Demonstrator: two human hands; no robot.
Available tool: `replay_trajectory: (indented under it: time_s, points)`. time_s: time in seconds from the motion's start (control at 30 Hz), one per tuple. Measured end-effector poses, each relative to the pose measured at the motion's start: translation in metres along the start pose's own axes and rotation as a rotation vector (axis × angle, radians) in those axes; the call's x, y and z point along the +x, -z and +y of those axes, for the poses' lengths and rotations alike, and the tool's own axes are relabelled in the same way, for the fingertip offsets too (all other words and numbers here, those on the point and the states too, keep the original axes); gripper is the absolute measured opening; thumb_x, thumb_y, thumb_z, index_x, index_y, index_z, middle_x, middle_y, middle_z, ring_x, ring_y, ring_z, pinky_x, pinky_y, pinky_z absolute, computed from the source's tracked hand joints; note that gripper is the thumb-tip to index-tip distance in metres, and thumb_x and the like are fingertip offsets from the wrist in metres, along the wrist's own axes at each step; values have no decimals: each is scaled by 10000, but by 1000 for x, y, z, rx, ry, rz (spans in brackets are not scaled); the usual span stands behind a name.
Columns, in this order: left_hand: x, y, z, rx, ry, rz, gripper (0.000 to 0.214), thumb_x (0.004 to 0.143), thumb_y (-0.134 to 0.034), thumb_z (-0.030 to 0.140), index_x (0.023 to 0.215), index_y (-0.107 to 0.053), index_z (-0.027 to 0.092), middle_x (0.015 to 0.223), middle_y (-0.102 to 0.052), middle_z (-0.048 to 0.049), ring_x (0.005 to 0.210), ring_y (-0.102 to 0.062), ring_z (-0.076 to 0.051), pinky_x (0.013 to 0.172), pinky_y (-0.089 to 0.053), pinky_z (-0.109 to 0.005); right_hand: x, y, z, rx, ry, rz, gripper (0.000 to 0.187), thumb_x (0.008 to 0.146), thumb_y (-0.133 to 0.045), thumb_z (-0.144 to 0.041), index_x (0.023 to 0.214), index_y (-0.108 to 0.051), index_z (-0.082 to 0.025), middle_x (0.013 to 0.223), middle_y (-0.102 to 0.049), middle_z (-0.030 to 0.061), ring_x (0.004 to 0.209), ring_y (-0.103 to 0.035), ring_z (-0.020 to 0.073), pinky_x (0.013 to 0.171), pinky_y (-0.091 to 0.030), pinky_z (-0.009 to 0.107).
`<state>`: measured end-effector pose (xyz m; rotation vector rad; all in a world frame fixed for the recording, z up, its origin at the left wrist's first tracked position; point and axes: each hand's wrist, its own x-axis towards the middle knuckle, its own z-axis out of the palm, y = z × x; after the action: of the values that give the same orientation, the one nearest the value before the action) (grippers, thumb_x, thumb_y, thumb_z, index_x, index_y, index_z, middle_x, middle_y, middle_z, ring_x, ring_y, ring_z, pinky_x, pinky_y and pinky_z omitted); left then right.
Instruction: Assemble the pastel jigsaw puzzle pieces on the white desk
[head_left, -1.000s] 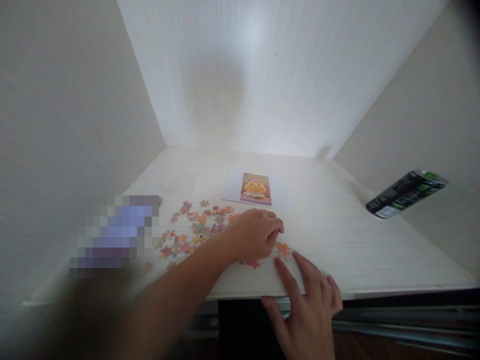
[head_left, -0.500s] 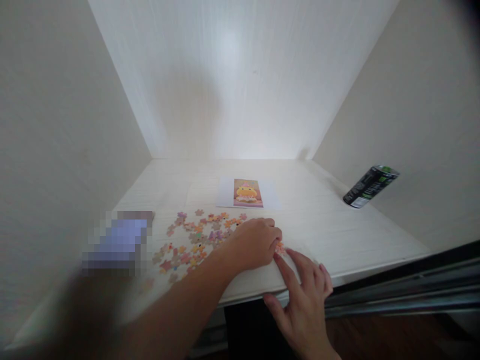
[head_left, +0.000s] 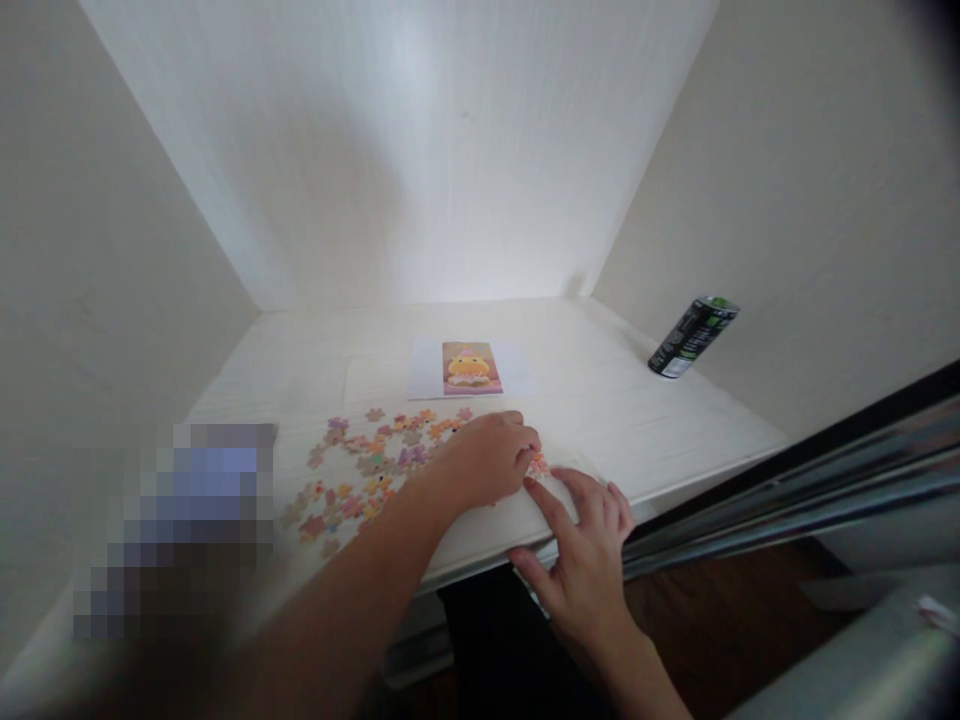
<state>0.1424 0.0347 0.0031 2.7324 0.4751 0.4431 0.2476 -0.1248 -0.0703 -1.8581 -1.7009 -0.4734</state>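
Observation:
My left hand reaches across the white shelf top, fingers curled closed at a small patch of pink-orange puzzle pieces. Most of what lies under those fingers is hidden. On the near side of the patch, my right hand is spread, its index and middle fingertips touching or nearly touching the patch edge. Its thumb is held apart near the shelf's front edge. Many loose flower-shaped puzzle pieces in pink, orange, purple and grey lie left of my hands, partly covered by my left forearm.
Behind the pieces lies a white sheet with a printed picture of a yellow figure. A black and green can stands at the right wall. A pixelated blue object is at the left. White panels enclose the shelf.
The whole view has shifted, so shelf, can and picture appear further left and a little higher. Both hands stay at the same patch of puzzle pieces with nearly the same pose.

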Motion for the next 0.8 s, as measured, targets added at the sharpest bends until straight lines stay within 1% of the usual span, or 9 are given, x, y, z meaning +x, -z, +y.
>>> replay_trajectory:
  time_s: [0.17, 0.33, 0.53, 0.8]
  points:
    - [0, -1, -1, -20, 10, 12, 273, 900, -456, 180, 944, -725, 185, 885, -648, -57, 815, -612, -188, 782, -483, -324, 0, 1, -2, 20, -30, -16, 627, 843, -482, -667, 1322, -556, -269, 1318, -467, 117, 1195, -441, 322, 1054, -215, 602]
    - [1, -1, -2, -38, 17, 21, 256, 895, -486, 192, 935, -739, 198, 867, -658, -45, 783, -616, -173, 746, -473, -304, 0, 0, -1, 12, -16, 2, 620, 845, -502, -644, 1327, -551, -258, 1320, -479, 122, 1200, -442, 325, 1056, -215, 592]
    - [1, 1, -1, -72, 26, 18, 206, 872, -539, 201, 896, -743, 202, 818, -651, -27, 692, -586, -143, 653, -434, -268, 0, -1, 2, 2, 3, 14, 604, 866, -473, -632, 1323, -550, -244, 1320, -489, 135, 1208, -449, 331, 1056, -220, 587]
    - [4, 1, -5, -104, 26, 11, 188, 894, -567, 221, 930, -751, 208, 804, -627, -21, 680, -560, -124, 628, -408, -254, -1, -3, 4, 11, 1, 36, 603, 860, -485, -635, 1305, -567, -237, 1338, -492, 145, 1211, -452, 344, 1047, -243, 583]
